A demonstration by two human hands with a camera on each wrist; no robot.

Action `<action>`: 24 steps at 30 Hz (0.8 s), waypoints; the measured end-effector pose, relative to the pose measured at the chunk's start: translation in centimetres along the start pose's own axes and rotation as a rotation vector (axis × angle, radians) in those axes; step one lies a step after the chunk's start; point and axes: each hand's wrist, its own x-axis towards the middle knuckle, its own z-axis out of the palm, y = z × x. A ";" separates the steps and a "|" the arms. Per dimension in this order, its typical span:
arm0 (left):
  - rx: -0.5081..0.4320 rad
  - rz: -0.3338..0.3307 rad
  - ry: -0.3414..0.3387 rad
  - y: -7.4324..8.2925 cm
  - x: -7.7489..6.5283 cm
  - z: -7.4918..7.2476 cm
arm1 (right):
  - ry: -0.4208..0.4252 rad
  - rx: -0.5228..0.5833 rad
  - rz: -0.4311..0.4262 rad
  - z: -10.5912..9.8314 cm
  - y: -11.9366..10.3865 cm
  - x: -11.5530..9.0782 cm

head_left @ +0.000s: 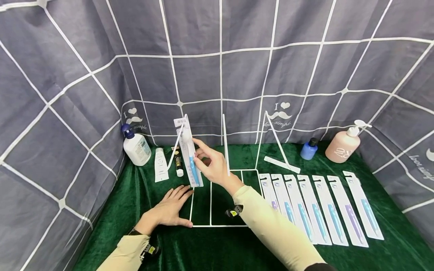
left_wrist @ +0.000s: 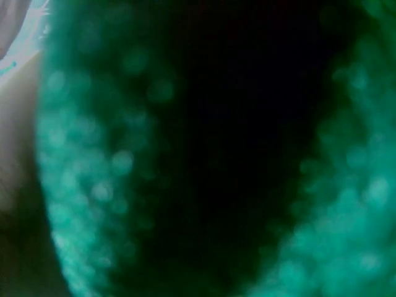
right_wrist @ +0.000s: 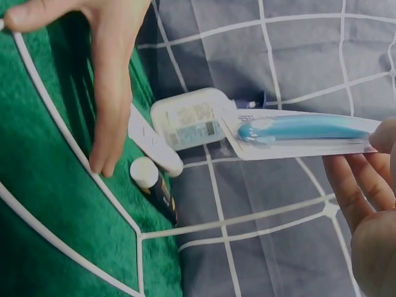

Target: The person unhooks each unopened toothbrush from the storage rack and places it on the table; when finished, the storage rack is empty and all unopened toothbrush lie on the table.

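Note:
In the head view my right hand [head_left: 213, 163] pinches a packaged toothbrush [head_left: 186, 141] by its right edge, between thumb and fingers. The pack stands nearly upright, its blue handle [right_wrist: 303, 128] showing through the clear front in the right wrist view. A slanting bar of the white wire rack [head_left: 211, 205] crosses in front of the pack's top; I cannot tell whether the pack hangs on it. My left hand [head_left: 171, 207] lies flat with spread fingers on the green cloth, beside the rack's left base wire. The left wrist view is dark, blurred cloth.
Several packaged toothbrushes [head_left: 318, 210] lie in a row at right. Left of the rack are a white tube [head_left: 161, 165], a black tube [head_left: 178, 162] and a pump bottle [head_left: 137, 149]. Behind right sit a white strip [head_left: 281, 164], blue bottle [head_left: 309, 149] and pink pump bottle [head_left: 342, 146].

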 end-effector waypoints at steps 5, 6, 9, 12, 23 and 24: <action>-0.006 -0.022 -0.034 0.0 -0.1 -0.1 | -0.009 0.013 -0.044 0.1 -1.3 -0.8; -0.009 -0.026 -0.040 0.0 -0.1 -0.2 | -0.014 0.012 -0.048 0.1 -1.5 -0.9; -0.016 -0.035 -0.047 0.1 -0.1 -0.1 | -0.038 0.011 -0.048 0.1 -2.1 -1.5; -0.028 -0.043 -0.051 0.2 -0.1 -0.2 | -0.064 0.021 -0.030 0.0 -2.7 -2.0; -0.094 -0.056 -0.071 0.0 -0.2 -0.1 | -0.081 0.045 -0.112 0.4 -4.5 -3.7; -0.102 -0.057 -0.072 0.0 -0.2 -0.1 | -0.080 0.045 -0.120 0.4 -4.8 -3.9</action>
